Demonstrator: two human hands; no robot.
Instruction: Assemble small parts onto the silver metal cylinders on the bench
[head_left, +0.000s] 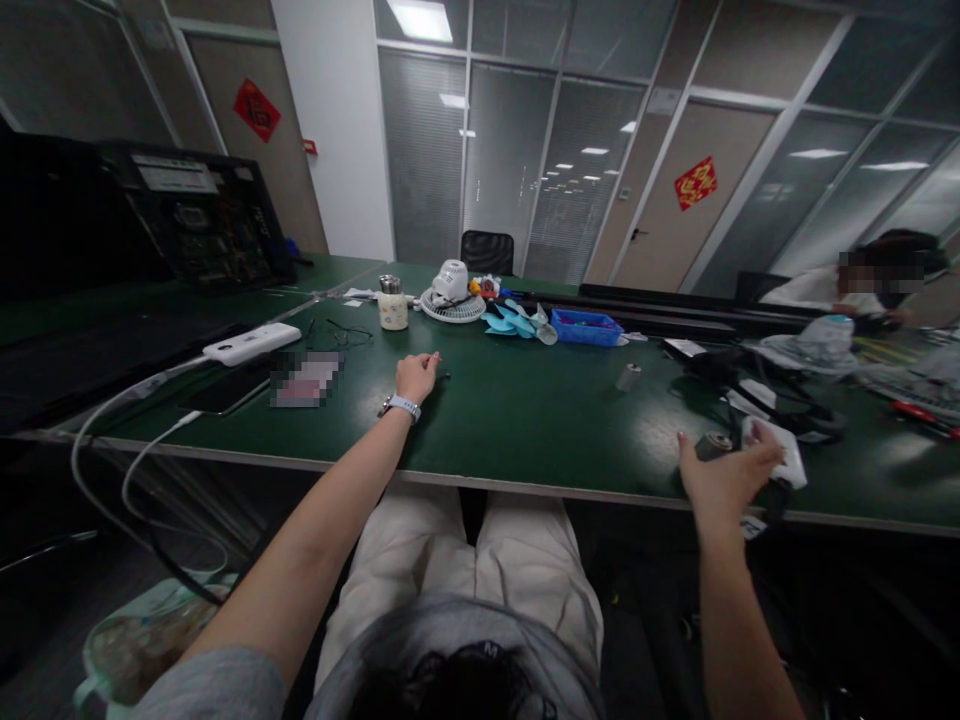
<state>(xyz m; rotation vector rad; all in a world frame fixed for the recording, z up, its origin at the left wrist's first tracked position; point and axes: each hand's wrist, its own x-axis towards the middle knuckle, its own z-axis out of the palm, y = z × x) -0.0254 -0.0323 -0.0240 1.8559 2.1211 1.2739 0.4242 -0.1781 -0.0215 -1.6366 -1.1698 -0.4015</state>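
My left hand point(418, 376) is closed above the green table point(517, 420), left of the middle. A thin dark bit shows just right of its fingers; what they hold, if anything, I cannot make out. On the right, near the front edge, my right hand point(726, 475) has its thumb and fingers spread apart. Between them and just beyond stands a dark cylinder with a metallic end point(712, 446), partly hidden by the hand. A white box-like thing point(784, 452) lies by the right fingertips. Farther back is a small silver cylinder point(628, 377).
At the back are a cream jar point(392, 308), a white fan part point(453, 300), blue fan blades point(517, 320) and a blue basket point(586, 327). A phone point(229, 388) and white power strip point(253, 343) lie left. Black straps point(810, 420) lie right. Another person point(817, 290) sits far right.
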